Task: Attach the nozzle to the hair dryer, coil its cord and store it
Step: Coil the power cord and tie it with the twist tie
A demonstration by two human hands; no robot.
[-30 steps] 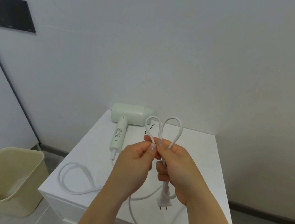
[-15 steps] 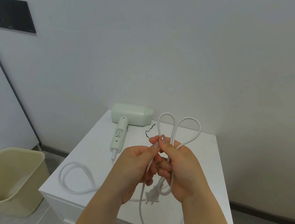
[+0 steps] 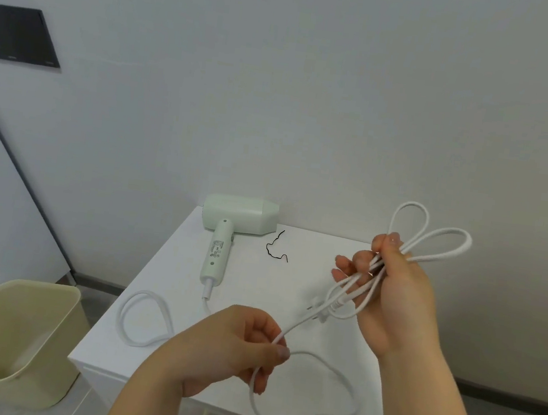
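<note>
You held the cord point(image 3: 413, 203) in both hands above the tabletop point(image 3: 255, 291). Your right hand point(image 3: 397, 291) was raised to the right. Its grip was closed round several gathered turns of cord, thumb pressed on top and fingers curled beneath, with two loops standing out past the thumb toward the wall. The plug point(image 3: 317, 311) hung just below that hand, too blurred to read its prongs. Your left hand point(image 3: 231, 350) sat lower, near the tabletop's front edge, its grip pinching a single run of cord between thumb and forefinger. That run stretched up to the right hand. Below the left hand a slack loop drooped past the front edge. More cord lay looped on the tabletop's left side and ran to the handle of the hair dryer point(image 3: 239, 213). The hair dryer lay flat at the back by the wall, barrel pointing right. A thin black tie point(image 3: 274, 248) lay just right of the handle, apart from it. A pale yellow bin point(image 3: 7, 347) stood on the floor to the left.
</note>
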